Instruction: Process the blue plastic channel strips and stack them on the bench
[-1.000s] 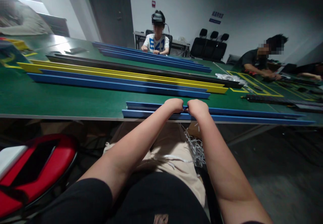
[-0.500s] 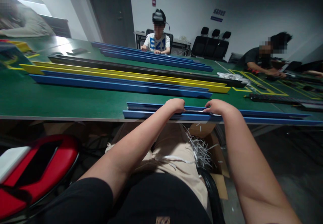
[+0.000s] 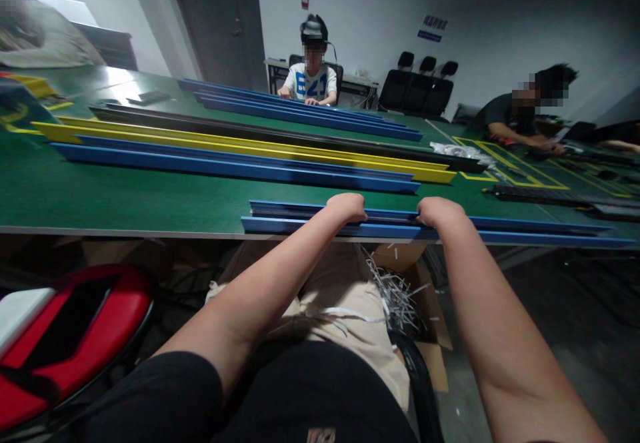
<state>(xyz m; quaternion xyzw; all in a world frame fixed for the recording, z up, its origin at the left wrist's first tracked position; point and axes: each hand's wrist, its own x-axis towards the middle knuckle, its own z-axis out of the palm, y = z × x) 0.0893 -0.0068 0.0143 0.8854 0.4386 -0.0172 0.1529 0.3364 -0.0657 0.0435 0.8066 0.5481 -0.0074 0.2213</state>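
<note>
A long blue channel (image 3: 290,225) lies along the front edge of the green table, its two walls facing up. My left hand (image 3: 349,208) rests over its middle part with the fingers curled down into the groove. Farther right along the same channel, my right hand (image 3: 440,211) is bent at the wrist, fingertips pressed together inside the groove. A thin pale line runs along the groove between my hands. Whatever the fingers pinch is hidden by the hands and the channel wall.
Beyond lie another blue channel (image 3: 240,167), a yellow channel (image 3: 250,148), a black channel (image 3: 210,126) and several blue channels (image 3: 310,115). A cardboard box (image 3: 435,296) with paper strips (image 3: 397,300) is below the table edge; a red stool (image 3: 120,303) stands left. Co-workers sit around.
My right hand has moved slightly right along the channel, and its fingers have closed down into the groove. The white strip seen by its fingertips no longer shows. My left hand stays nearly still.
</note>
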